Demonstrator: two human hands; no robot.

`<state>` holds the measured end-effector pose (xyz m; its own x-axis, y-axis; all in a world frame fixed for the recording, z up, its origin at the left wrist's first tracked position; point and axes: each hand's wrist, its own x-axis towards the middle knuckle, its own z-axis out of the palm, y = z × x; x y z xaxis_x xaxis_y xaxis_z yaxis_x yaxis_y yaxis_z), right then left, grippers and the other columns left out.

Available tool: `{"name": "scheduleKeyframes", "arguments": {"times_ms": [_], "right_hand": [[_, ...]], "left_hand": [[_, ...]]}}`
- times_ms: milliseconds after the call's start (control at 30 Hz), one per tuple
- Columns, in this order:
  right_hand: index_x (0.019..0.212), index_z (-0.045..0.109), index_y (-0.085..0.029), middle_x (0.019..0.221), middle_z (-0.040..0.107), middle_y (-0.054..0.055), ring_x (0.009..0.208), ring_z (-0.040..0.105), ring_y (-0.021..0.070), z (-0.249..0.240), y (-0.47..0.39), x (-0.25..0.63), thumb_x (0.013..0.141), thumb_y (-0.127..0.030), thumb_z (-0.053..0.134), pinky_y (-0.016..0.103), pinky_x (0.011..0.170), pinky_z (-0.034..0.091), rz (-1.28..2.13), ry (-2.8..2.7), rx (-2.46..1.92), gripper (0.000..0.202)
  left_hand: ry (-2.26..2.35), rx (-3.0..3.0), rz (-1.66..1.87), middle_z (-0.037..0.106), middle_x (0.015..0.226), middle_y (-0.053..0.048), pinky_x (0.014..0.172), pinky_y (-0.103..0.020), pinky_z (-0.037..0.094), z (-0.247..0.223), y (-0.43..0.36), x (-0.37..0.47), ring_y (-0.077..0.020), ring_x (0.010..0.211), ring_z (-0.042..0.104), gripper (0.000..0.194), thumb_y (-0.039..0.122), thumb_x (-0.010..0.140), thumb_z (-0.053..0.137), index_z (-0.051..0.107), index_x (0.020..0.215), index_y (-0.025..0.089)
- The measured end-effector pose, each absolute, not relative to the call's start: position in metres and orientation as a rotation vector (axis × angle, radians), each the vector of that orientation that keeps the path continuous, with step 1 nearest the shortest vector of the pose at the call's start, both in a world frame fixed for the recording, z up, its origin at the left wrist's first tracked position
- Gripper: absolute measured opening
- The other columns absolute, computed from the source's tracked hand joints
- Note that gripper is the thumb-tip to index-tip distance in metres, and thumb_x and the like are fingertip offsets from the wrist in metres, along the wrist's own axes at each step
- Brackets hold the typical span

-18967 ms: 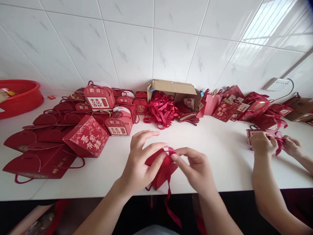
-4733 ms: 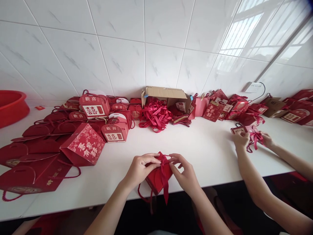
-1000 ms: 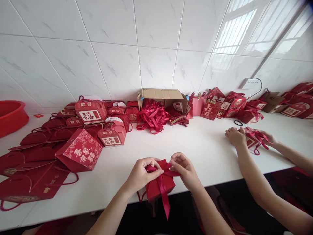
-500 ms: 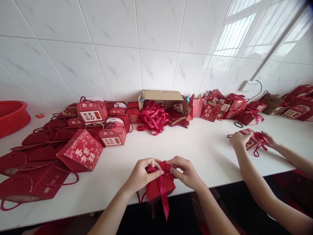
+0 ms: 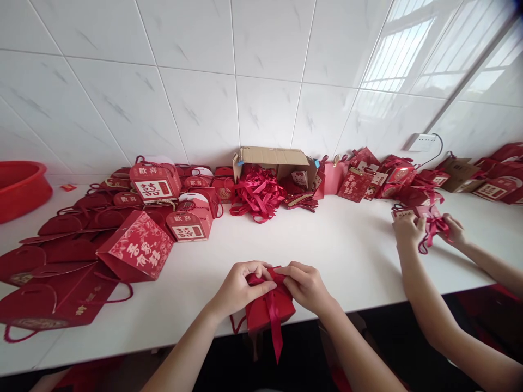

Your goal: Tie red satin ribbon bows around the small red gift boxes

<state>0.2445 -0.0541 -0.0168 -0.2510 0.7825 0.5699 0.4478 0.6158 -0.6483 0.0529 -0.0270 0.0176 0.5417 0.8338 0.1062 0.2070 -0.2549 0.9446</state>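
Observation:
A small red box [image 5: 261, 316] sits at the table's front edge below my hands, with a dark cord handle at its left. Across its top runs a shiny red ribbon [image 5: 274, 326], one tail hanging down the near side. My left hand [image 5: 245, 283] pinches the ribbon at the box's upper left, thumb against fingers. My right hand [image 5: 305, 284] is closed on the ribbon at the upper right, its fingertips close to the left ones. The knot is partly hidden by my fingers.
Red gift boxes [image 5: 139, 245] crowd the left, near a red basin [image 5: 22, 190]. Tangled ribbons [image 5: 259, 193] spill from a cardboard box [image 5: 273, 156] by the wall. On the right, another person's hands [image 5: 409, 231] hold a ribboned box [image 5: 429, 215]; more boxes stand behind.
My right hand's fingers have drawn closer together and nearer to my left hand. The other person's box has turned and shifted slightly away. The view has shifted a little.

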Motion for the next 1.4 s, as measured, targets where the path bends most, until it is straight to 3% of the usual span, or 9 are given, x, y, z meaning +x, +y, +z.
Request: {"name": "scheduleKeyframes", "arguments": {"times_ms": [133, 367, 567, 667, 833, 933, 1100, 1400], "right_hand": [[0.088, 0.067, -0.023, 0.071, 0.067, 0.003, 0.057, 0.059, 0.0145, -0.025, -0.055, 0.235, 0.081, -0.016, 0.050, 0.026, 0.052, 0.046, 0.622, -1.581, -1.070, 0.020], [0.086, 0.062, -0.019, 0.056, 0.058, -0.001, 0.049, 0.055, 0.0133, -0.036, -0.058, 0.222, 0.085, -0.026, 0.050, 0.024, 0.046, 0.042, 0.738, -1.342, -1.161, 0.014], [0.093, 0.058, -0.020, 0.057, 0.052, -0.003, 0.046, 0.046, 0.0110, -0.033, -0.062, 0.222, 0.086, -0.028, 0.050, 0.023, 0.043, 0.035, 0.742, -1.352, -1.150, 0.014], [0.087, 0.053, -0.021, 0.057, 0.048, -0.004, 0.045, 0.040, 0.0095, -0.030, -0.064, 0.224, 0.085, -0.025, 0.049, 0.022, 0.041, 0.031, 0.684, -1.421, -1.170, 0.006], [0.063, 0.041, -0.022, 0.059, 0.042, -0.003, 0.050, 0.038, 0.0102, -0.026, -0.063, 0.226, 0.081, -0.018, 0.049, 0.024, 0.043, 0.031, 0.524, -1.494, -1.202, 0.020], [0.064, 0.043, -0.022, 0.067, 0.049, 0.001, 0.056, 0.045, 0.0122, -0.026, -0.062, 0.226, 0.081, -0.015, 0.048, 0.024, 0.044, 0.036, 0.429, -1.521, -1.182, 0.019], [0.070, 0.045, -0.022, 0.072, 0.053, 0.003, 0.058, 0.048, 0.0127, -0.034, -0.063, 0.228, 0.084, -0.010, 0.044, 0.025, 0.048, 0.041, 0.301, -1.546, -1.143, 0.018], [0.071, 0.048, -0.021, 0.073, 0.054, 0.003, 0.058, 0.050, 0.0112, -0.040, -0.064, 0.228, 0.083, -0.007, 0.046, 0.023, 0.048, 0.043, 0.225, -1.516, -1.118, 0.018]], "left_hand": [[0.907, 1.751, 0.787, 0.064, 0.068, -0.002, 0.086, -0.034, 0.046, 0.015, -0.028, 0.054, -0.0254, 0.104, 0.061, 0.034, 0.026, 0.076, 0.065, 0.037, 0.057, 0.021], [0.901, 1.759, 0.754, 0.066, 0.067, -0.003, 0.088, -0.037, 0.046, 0.011, -0.028, 0.055, -0.0260, 0.109, 0.060, 0.039, 0.025, 0.076, 0.064, 0.030, 0.056, 0.023], [0.872, 1.748, 0.721, 0.070, 0.086, -0.007, 0.091, -0.037, 0.045, 0.014, -0.029, 0.049, -0.0260, 0.113, 0.057, 0.019, 0.025, 0.071, 0.069, 0.052, 0.068, 0.020], [0.851, 1.743, 0.705, 0.069, 0.091, -0.006, 0.091, -0.035, 0.045, 0.017, -0.028, 0.048, -0.0254, 0.112, 0.058, 0.019, 0.025, 0.069, 0.072, 0.055, 0.074, 0.020], [0.872, 1.754, 0.743, 0.065, 0.075, -0.003, 0.087, -0.033, 0.047, 0.018, -0.029, 0.050, -0.0255, 0.106, 0.060, 0.024, 0.029, 0.075, 0.066, 0.047, 0.063, 0.021], [0.919, 1.785, 0.764, 0.054, 0.060, 0.001, 0.085, -0.031, 0.047, 0.017, -0.030, 0.052, -0.0244, 0.100, 0.063, 0.030, 0.029, 0.079, 0.060, 0.041, 0.057, 0.021], [0.887, 1.813, 0.771, 0.048, 0.058, 0.002, 0.085, -0.030, 0.047, 0.014, -0.028, 0.054, -0.0244, 0.104, 0.063, 0.037, 0.026, 0.078, 0.060, 0.031, 0.056, 0.022], [0.841, 1.774, 0.776, 0.067, 0.064, -0.001, 0.096, -0.037, 0.043, 0.007, -0.027, 0.052, -0.0238, 0.107, 0.062, 0.039, 0.019, 0.072, 0.064, 0.028, 0.058, 0.023]]}}
